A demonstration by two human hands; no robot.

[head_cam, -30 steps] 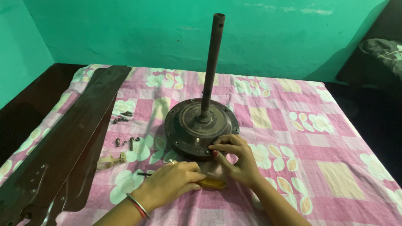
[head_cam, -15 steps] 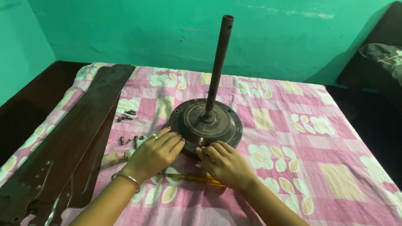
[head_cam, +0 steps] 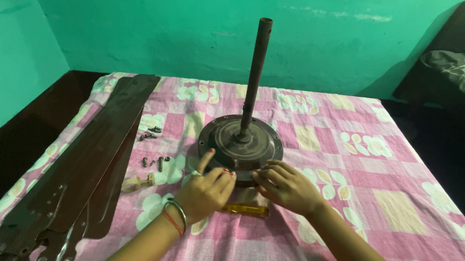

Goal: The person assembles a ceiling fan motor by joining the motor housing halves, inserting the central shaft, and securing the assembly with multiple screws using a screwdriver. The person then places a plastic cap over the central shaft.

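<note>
l hand (head_cam: 206, 191) half-curled, r hand (head_cam: 286, 186) flat-open, both touching fan motor (head_cam: 241, 144) front rim, gripping nothing; open cloth (head_cam: 404, 175) to right.

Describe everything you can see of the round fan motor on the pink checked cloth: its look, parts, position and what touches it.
The fan motor is a round, flat, dark brown metal housing with ringed ridges and small holes near its rim, looking worn. A long dark rod rises upright from its centre. It lies flat on the pink checked cloth, right of the fan blades. The left hand and right hand rest their fingers on its near edge. A yellow handle lies just in front.
</note>
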